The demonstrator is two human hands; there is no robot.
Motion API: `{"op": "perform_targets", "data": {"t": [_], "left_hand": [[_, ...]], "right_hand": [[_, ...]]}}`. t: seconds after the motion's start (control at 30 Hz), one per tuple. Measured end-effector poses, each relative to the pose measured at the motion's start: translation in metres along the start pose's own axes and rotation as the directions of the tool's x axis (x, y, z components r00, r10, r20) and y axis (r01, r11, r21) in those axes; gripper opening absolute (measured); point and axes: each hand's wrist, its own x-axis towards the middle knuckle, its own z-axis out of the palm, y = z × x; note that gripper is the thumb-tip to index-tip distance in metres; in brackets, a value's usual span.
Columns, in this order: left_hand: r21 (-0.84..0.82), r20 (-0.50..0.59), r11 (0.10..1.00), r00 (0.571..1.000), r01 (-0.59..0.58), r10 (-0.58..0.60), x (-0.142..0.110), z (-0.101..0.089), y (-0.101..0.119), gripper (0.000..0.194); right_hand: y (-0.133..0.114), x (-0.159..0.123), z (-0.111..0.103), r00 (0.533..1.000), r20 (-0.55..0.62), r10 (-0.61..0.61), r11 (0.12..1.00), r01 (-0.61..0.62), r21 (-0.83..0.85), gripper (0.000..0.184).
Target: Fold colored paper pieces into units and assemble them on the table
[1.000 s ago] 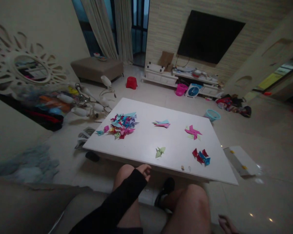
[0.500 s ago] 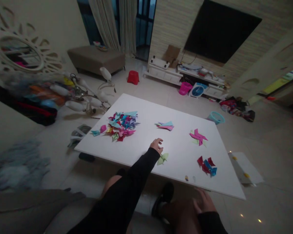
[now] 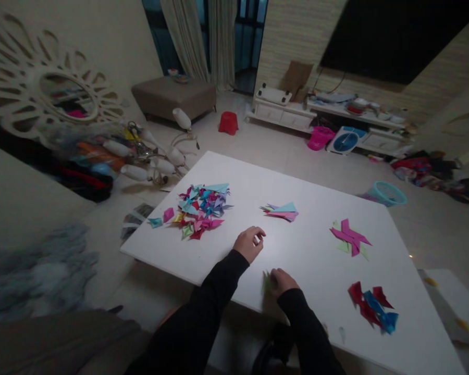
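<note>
A white low table [image 3: 308, 255] holds folded paper pieces. My left hand [image 3: 249, 242] rests on the table with its fingers curled loosely, nothing visible in it. My right hand [image 3: 282, 281] is closed over a small green folded paper [image 3: 265, 280] near the table's front edge; only a sliver of the paper shows. A large heap of coloured folded papers [image 3: 201, 208] lies to the left of my left hand. A small stack of pink and blue pieces [image 3: 281, 211] lies beyond both hands.
Pink and green folded strips [image 3: 349, 237] and red and blue folded pieces [image 3: 371, 302] lie on the table's right side. Around the table are a fallen chandelier [image 3: 156, 156], a red stool [image 3: 228, 122] and a blue basket [image 3: 386, 194] on the tiled floor.
The view has moved closer to the table. My right hand came up from my knee onto the green folded paper. My left hand shifted off that paper, to its upper left.
</note>
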Motion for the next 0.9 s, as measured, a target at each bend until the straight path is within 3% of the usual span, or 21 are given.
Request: {"op": "perform_targets", "data": {"t": [0.13,0.3,0.4,0.53,0.63,0.73,0.8,0.9], "left_hand": [[0.064,0.062,0.998,0.998,0.017,-0.021,0.008,0.008,-0.001,0.02],[0.009,0.062,0.996,0.994,0.084,-0.085,0.013,0.026,0.0,0.017],[-0.103,0.05,0.965,0.97,0.243,-0.239,0.011,0.038,-0.002,0.013],[-0.279,0.132,0.827,0.872,0.488,-0.471,0.007,0.049,0.0,0.012],[-0.349,0.279,0.717,0.797,0.604,-0.536,0.004,0.056,0.004,0.017],[-0.395,0.442,0.636,0.744,0.663,-0.502,0.001,0.064,0.009,0.028],[-0.428,0.466,0.63,0.755,0.648,-0.461,0.0,0.067,0.012,0.036],[-0.459,0.425,0.674,0.809,0.579,-0.405,0.001,0.071,0.013,0.042]], "right_hand": [[0.002,0.0,-0.005,0.998,-0.057,-0.029,0.999,0.03,0.026,0.026],[0.011,-0.004,-0.036,0.975,-0.212,-0.07,0.981,0.106,0.164,0.029],[0.02,-0.007,-0.058,0.909,-0.414,-0.043,0.901,0.214,0.376,0.02],[0.022,-0.012,-0.072,0.792,-0.597,0.127,0.743,0.323,0.586,0.006],[0.019,-0.015,-0.074,0.772,-0.589,0.24,0.625,0.342,0.702,0.014],[0.018,-0.016,-0.076,0.775,-0.554,0.304,0.506,0.362,0.783,0.021],[0.019,-0.016,-0.078,0.782,-0.536,0.319,0.443,0.378,0.813,0.024],[0.02,-0.015,-0.081,0.793,-0.512,0.331,0.391,0.378,0.839,0.027]]}}
